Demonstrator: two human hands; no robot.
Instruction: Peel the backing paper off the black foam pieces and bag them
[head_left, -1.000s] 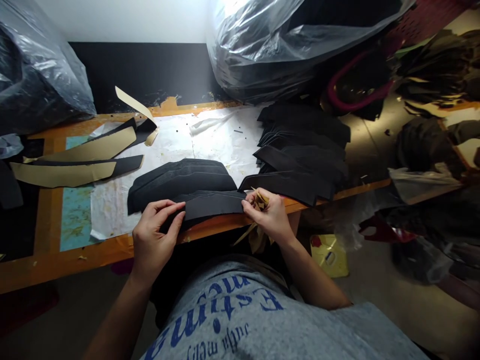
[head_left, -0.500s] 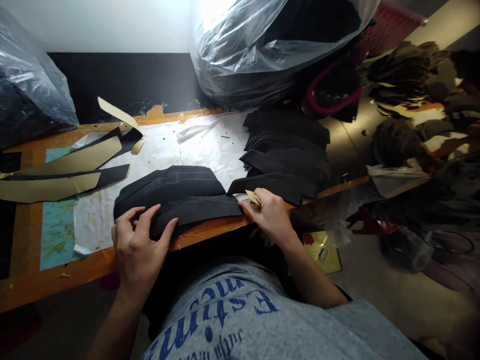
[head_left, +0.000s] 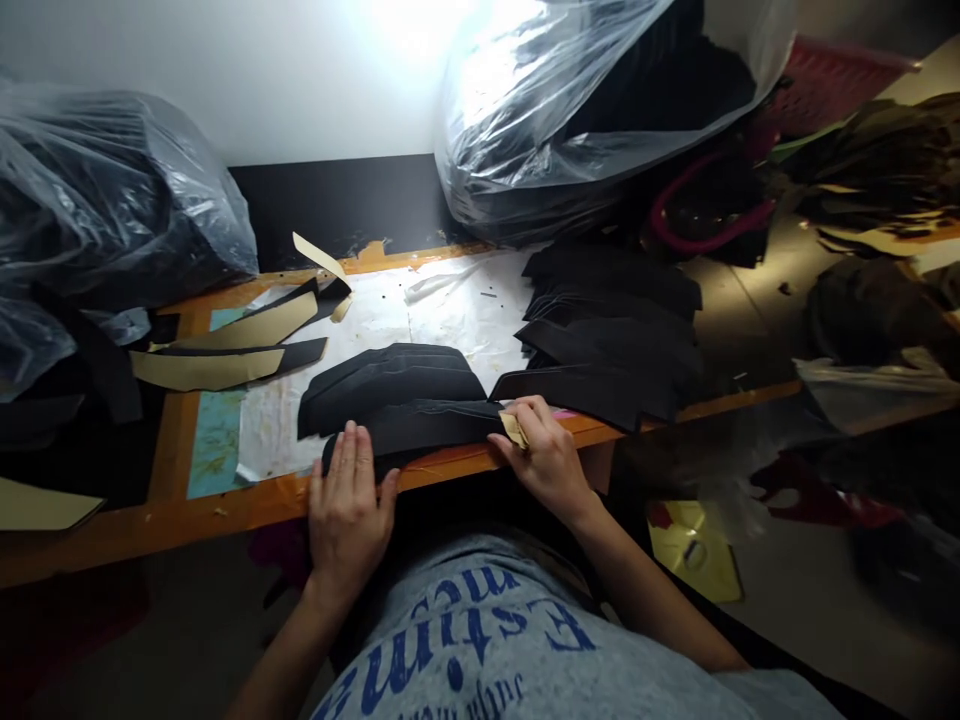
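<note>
Black cut pieces (head_left: 394, 380) overlap in a row at the front of the table; they look like thin sheet material. My left hand (head_left: 349, 505) lies flat with fingers extended on the left end of the front black piece (head_left: 431, 428). At that piece's right end is my right hand (head_left: 547, 455), its fingers closed around a small tan folded scrap (head_left: 514, 430). The fingertips touch or nearly touch the black edge; I cannot tell which. A larger heap of similar black pieces (head_left: 615, 320) spreads just beyond my right hand.
Long strips with tan faces (head_left: 247, 325) lie at the left on white paper (head_left: 450, 300). Behind stand clear plastic bags, one left (head_left: 142, 200) and one centre (head_left: 517, 130). A pink basket (head_left: 832, 80) and more piles are at the right. An orange-brown table edge (head_left: 442, 468) runs along the front.
My left hand has gone from spread, bent fingers to lying flat, nearer the front edge. My right hand keeps the tan scrap at the pieces' right end. The camera view has swung left.
</note>
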